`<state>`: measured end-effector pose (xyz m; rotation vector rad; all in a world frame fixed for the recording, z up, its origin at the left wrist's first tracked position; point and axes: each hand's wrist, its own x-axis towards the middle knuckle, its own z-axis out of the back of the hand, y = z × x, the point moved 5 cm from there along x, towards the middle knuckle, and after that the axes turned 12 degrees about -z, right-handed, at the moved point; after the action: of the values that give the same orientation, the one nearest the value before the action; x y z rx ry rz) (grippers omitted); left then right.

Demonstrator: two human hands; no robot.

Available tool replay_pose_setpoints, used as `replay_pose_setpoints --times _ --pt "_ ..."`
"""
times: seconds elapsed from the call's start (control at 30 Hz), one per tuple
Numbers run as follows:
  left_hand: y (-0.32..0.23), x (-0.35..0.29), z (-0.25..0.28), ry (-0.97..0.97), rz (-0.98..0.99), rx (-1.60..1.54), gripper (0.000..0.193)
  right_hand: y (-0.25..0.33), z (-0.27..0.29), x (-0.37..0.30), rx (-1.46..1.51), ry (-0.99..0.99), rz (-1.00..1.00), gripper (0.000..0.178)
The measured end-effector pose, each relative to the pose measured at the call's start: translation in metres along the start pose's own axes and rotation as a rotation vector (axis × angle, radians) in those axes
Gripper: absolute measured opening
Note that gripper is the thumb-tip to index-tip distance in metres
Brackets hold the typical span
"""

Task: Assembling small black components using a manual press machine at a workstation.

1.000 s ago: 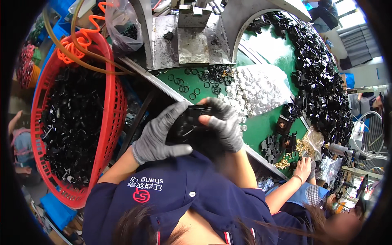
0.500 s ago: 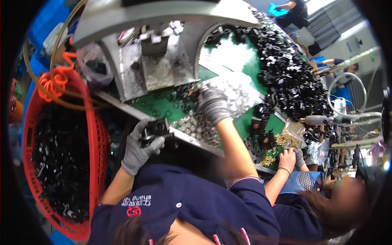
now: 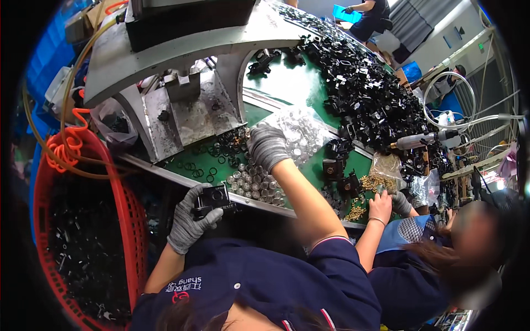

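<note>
My left hand, in a grey glove, holds a black block-shaped part with a round opening in front of the bench edge. The thumb lies along its lower side. My right hand, also gloved, is over the bench with fingers curled downward; whatever is in them is hidden. Beside it lie black rings, small copper-coloured pieces and a heap of silver round caps. A clear plastic bag of similar silver pieces touches the far side of this hand.
A grey metal machine frame stands over the bench at the far left. On my left is a red basket of black parts. Black parts are piled at the far right. A co-worker's hand works near brass pieces.
The view has shifted, so the bench appears further left. My left hand still holds the black part, now turned with its round opening showing. My right hand stays by the small pieces.
</note>
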<state>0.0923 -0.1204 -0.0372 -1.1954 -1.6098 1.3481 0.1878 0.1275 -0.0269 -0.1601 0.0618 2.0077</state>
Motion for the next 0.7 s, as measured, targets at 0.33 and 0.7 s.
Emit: replay_pose_setpoints --times 0.33,0.7 --pt "-0.014 0.015 0.015 -0.018 -0.216 0.417 0.064 -0.014 0.019 -0.057 1.322 -0.268 0.107 0.007" --pt "-0.043 0.019 0.016 -0.058 -0.407 0.566 0.069 0.059 0.053 -0.134 0.715 -0.538 0.755 0.020"
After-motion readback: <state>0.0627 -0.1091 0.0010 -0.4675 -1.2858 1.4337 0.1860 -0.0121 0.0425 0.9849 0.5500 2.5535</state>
